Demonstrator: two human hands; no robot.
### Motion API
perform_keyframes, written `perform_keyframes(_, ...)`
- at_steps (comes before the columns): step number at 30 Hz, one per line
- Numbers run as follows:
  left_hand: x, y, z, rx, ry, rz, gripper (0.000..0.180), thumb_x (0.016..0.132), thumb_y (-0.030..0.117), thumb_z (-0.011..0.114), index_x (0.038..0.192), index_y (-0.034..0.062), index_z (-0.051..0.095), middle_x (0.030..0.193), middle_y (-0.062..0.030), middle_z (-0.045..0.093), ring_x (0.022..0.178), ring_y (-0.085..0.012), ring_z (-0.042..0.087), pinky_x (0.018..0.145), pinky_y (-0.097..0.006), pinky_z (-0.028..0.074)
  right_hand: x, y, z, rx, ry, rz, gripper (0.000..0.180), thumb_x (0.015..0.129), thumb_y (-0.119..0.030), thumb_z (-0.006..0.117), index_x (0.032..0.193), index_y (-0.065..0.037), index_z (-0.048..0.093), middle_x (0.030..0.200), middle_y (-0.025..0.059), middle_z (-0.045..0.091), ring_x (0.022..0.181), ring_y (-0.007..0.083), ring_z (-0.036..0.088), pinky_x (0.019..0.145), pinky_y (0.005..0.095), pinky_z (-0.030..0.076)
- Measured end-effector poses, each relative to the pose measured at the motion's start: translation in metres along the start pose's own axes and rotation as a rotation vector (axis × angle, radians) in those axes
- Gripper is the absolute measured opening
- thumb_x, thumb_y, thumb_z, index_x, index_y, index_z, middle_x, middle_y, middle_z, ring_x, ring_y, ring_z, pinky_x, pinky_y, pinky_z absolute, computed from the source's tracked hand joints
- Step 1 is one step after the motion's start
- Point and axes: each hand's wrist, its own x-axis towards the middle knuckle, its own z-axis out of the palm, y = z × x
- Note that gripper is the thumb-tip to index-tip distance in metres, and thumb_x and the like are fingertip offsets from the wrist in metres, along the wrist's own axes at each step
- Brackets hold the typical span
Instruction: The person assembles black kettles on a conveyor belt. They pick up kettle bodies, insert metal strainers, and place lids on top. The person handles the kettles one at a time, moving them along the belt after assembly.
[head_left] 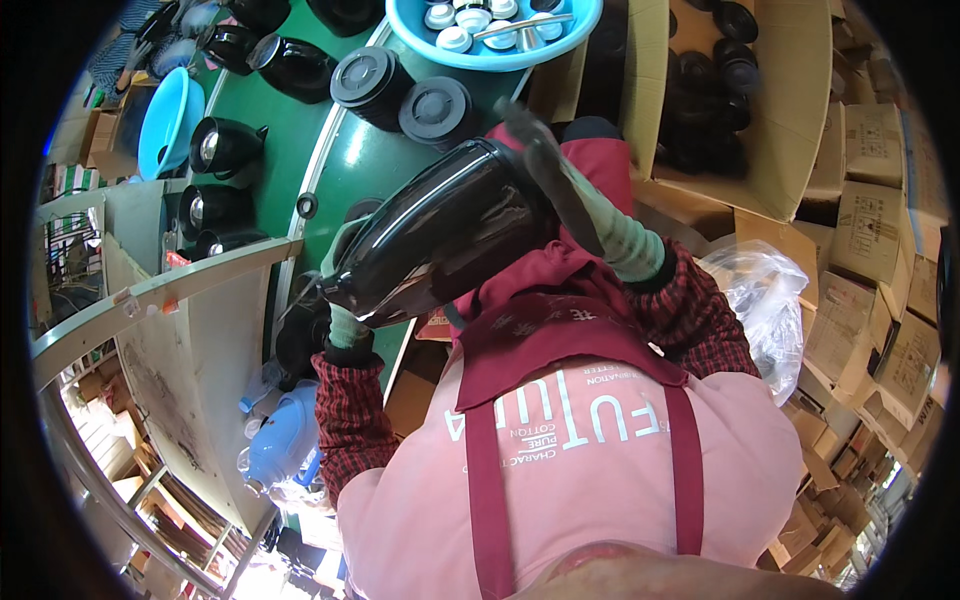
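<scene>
A glossy black jug body (440, 235), with a spout at its narrower end, lies tilted across my front. My left hand (347, 265), in a pale green glove, grips it around the spout end; the jug hides part of those fingers. At the wide end is my right hand (565, 185), in a green glove with a dark palm. Its fingers are stretched out flat along that end; whether the palm presses on it I cannot tell. Just beyond the jug, black round lids (437, 110) and a stack of similar black discs (370, 85) sit on the green worktable (335, 180).
A blue basin (400, 40) holds several white-and-silver caps. Other black jugs (222, 147) stand along the left side near a second blue basin (168, 120). To the right are an open carton (800, 130) of black parts, a clear plastic bag (765, 310) and stacked cardboard boxes (865, 230). A metal rail (170, 290) curves at left.
</scene>
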Motion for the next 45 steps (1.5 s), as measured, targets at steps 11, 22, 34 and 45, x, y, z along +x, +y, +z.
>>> perform_keyframes(11,0.006,0.028,0.057,0.054,-0.093,0.089,0.051,0.094,0.024,0.072,0.137,0.0,0.059,0.135,-0.0166,0.065,0.122,-0.0285,0.065,0.103,-0.042,0.054,0.0,-0.063,0.035,-0.363,-0.014,-0.382,0.057,0.091,-0.031,0.07,0.143,-0.011,0.057,0.153,0.025,0.042,0.139,0.046,0.042,0.115,0.0548,0.033)
perform_keyframes(22,0.004,0.062,0.036,-0.031,0.099,0.082,0.055,0.087,0.029,0.074,0.129,-0.005,0.064,0.122,-0.0153,0.07,0.112,-0.0241,0.068,0.102,-0.036,0.051,-0.003,-0.011,-0.003,0.298,-0.124,0.151,0.091,0.103,-0.064,0.046,0.165,-0.005,0.016,0.169,0.0147,0.024,0.156,0.0236,0.024,0.126,0.0439,0.02)
perform_keyframes(34,0.027,0.088,0.068,-0.165,0.08,0.023,0.065,0.074,0.039,0.085,0.122,-0.0017,0.07,0.113,-0.0177,0.073,0.1,-0.0346,0.073,0.093,-0.039,0.055,-0.001,-0.007,0.009,0.524,0.163,0.055,0.048,0.11,-0.023,0.047,0.152,0.0,0.041,0.149,0.0154,0.053,0.131,0.0212,0.056,0.116,0.0383,0.041)
perform_keyframes(45,0.032,-0.021,0.05,-0.305,0.078,-0.026,0.042,0.091,0.021,0.072,0.126,-0.0016,0.065,0.123,-0.0146,0.069,0.107,-0.0262,0.068,0.097,-0.039,0.052,-0.01,-0.005,-0.003,0.279,-0.008,-0.034,0.065,0.111,-0.037,0.046,0.162,-0.001,0.027,0.164,0.0133,0.036,0.15,0.0238,0.037,0.125,0.0356,0.026)
